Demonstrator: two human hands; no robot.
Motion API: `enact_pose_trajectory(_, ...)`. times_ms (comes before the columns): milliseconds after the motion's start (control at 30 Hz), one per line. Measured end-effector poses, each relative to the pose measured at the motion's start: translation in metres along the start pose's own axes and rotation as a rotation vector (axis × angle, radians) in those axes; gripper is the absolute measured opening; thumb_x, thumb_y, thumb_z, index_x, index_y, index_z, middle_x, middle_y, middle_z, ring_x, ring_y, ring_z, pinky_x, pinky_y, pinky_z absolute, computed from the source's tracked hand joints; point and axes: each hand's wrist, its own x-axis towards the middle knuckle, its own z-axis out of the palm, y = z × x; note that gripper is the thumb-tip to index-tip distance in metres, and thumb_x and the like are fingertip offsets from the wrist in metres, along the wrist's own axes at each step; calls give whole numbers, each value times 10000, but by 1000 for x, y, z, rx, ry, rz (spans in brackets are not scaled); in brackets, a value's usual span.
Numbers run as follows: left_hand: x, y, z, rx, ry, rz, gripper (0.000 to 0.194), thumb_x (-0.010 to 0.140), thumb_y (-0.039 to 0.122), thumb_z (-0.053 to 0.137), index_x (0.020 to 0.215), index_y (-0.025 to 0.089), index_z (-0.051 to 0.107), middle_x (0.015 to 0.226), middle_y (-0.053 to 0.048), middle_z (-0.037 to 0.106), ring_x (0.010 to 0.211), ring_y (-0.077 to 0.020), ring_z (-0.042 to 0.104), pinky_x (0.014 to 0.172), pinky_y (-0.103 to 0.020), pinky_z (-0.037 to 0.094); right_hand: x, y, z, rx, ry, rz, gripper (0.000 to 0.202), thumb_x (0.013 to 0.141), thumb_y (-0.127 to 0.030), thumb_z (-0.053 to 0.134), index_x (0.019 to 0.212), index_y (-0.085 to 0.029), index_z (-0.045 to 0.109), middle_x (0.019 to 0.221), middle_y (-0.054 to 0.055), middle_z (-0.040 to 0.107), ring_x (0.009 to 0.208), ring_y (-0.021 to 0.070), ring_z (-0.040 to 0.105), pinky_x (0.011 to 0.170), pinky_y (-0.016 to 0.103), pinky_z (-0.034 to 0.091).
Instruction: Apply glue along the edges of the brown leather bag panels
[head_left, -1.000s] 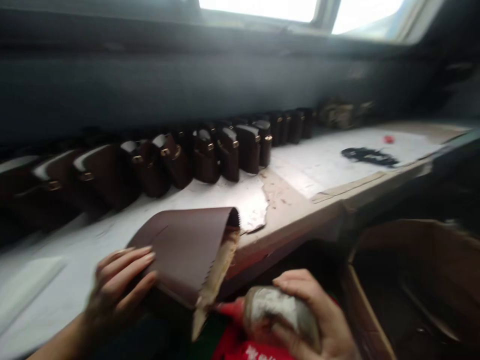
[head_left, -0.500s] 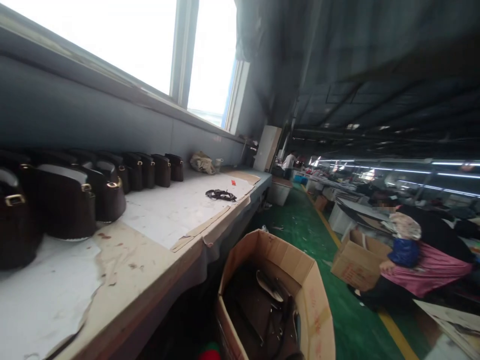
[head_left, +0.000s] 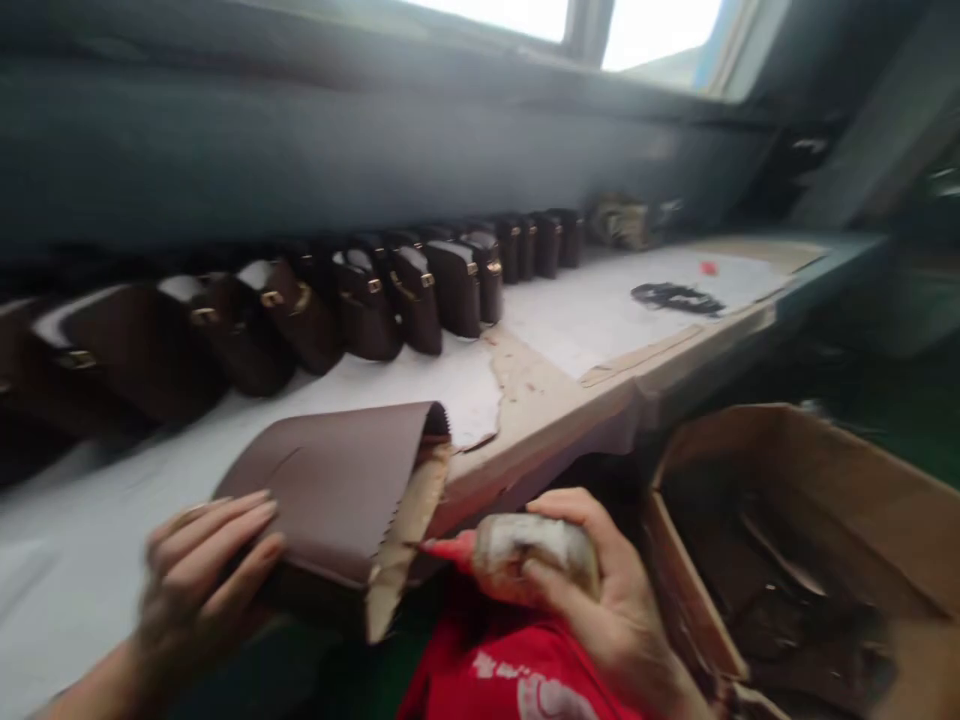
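My left hand (head_left: 210, 570) grips the closed end of a brown leather bag piece (head_left: 337, 480) at the table's front edge. The piece lies on its side, its open end with a jagged rim and pale lining facing right. My right hand (head_left: 600, 590) is wrapped round a glue bottle (head_left: 529, 550), whitish and stained, with a red nozzle. The nozzle's tip points left and is at or very near the pale lining edge; contact is blurred.
Rows of dark brown bags (head_left: 450, 285) with gold buckles stand along the wall on the paper-covered table (head_left: 540, 375). Black straps (head_left: 675, 297) and a small red item (head_left: 709, 268) lie further right. An open cardboard box (head_left: 697, 560) with brown pieces stands at the lower right.
The view has swung left and down. Both hands have come into view, the left with the brown bag piece and the right with the bottle. The co-worker is out of view.
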Motion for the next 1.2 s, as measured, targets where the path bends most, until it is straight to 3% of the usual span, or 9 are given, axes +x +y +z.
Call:
enact_pose_trajectory(67,-8,-1,-42,210,-75,122,392,915,232,746,1292,322,680,1260,-72,703,1246,-302,662,1099,-523,516,1,5,-6,-63,-47,12,264,936,-233,741,1187,-288,681,1180,31,696,1048,171,707,890,218,568)
enact_pose_trajectory(133,-9,0,-53,346,-113,207,443,916,164,688,1333,305,639,1261,-99,696,1248,-317,673,1076,-538,523,0,11,-7,-88,-24,44,247,964,-280,734,1204,-293,677,1227,33,683,1100,181,686,945,236,551)
enact_pose_trajectory(300,-4,4,-37,368,-106,192,475,918,146,667,1360,300,589,1282,-114,681,1259,-321,671,1066,-559,529,-3,13,-8,-169,-27,-9,288,960,-296,753,1235,-282,669,1254,44,675,1131,199,681,978,257,551)
enact_pose_trajectory(533,-4,4,-42,387,-115,210,433,950,168,625,1364,277,565,1231,-123,658,1244,-328,670,1032,-560,547,-2,-4,-15,-143,-208,-51,225,967,-322,745,1182,-289,684,1160,51,711,979,194,771,819,213,641)
enact_pose_trajectory(700,-5,5,-40,398,-110,218,441,948,184,639,1370,285,561,1226,-125,659,1224,-330,678,1018,-565,553,-2,2,-11,-189,-67,-55,289,946,-290,767,1219,-283,673,1219,67,689,1083,206,729,903,233,618)
enact_pose_trajectory(900,-7,5,-41,385,-112,203,473,941,180,636,1390,308,561,1233,-118,669,1220,-328,684,1021,-565,553,2,-5,-13,-137,-220,-53,255,953,-318,756,1198,-302,685,1161,46,718,982,203,772,823,219,647)
enact_pose_trajectory(1067,-7,5,-41,377,-101,198,484,949,221,643,1416,312,550,1259,-125,668,1222,-334,679,1019,-568,549,1,-2,-11,-184,-106,-52,292,933,-296,777,1208,-287,677,1203,62,696,1065,204,741,909,222,621)
enact_pose_trajectory(1200,-6,6,-41,372,-107,209,508,940,197,643,1431,281,546,1236,-135,664,1224,-342,675,1028,-570,541,0,-5,-11,-160,-173,-49,273,942,-323,772,1199,-297,684,1179,60,710,1030,211,762,860,226,642)
